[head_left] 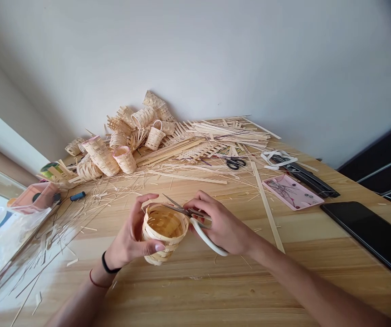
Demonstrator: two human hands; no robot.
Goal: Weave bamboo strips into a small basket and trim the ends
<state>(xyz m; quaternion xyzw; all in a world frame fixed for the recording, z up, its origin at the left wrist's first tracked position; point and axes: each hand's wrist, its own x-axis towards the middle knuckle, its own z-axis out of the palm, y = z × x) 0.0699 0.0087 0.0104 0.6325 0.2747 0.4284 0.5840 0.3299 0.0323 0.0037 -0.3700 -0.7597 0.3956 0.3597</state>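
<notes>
A small woven wood-strip basket (163,247) is held upright, slightly tilted, with its open top facing me. My left hand (132,236) is closed around its left side, the thumb pressed on the near wall below the rim. In my right hand (222,222) is a pair of scissors with white handles (205,238). Their blades are parted and reach left across the far part of the basket's rim. Whether the blades touch a strip there, I cannot make out.
Several finished and unfinished baskets (102,156) are heaped at the back left, beside piled wood strips (229,131). Black scissors (235,162), a pink tray with pins (292,193), a black stapler-like tool (307,177) and a phone (369,236) lie to the right. A pink box (34,197) stands left.
</notes>
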